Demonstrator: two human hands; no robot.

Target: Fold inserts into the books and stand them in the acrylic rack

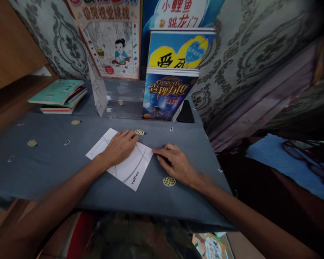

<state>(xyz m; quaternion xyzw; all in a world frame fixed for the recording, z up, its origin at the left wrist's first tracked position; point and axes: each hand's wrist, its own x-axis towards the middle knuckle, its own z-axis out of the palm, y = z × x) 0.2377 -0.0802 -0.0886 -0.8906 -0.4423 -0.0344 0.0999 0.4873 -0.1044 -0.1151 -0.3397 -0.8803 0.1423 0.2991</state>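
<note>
A flat white paper piece (125,172), printed with grey curved lines and the word "valli", lies askew on the grey tablecloth (97,196). Whether it is a leaflet, a booklet or an envelope I cannot tell. My left hand (121,145) rests across its upper part, palm down, with the fingers bent a little over the far edge. At the paper's right corner, the outstretched index finger of my right hand (176,163) touches the tip. The thumb of that hand stands apart from the finger, and the other fingers are curled.
Behind the paper is a clear acrylic rack (118,108) with a blue book (167,95), a yellow-and-blue book (180,50) and a colouring book (113,46). A dark phone-like slab (186,112) lies beside it. Stacked books (58,93) sit at the left; the table's right edge drops off.
</note>
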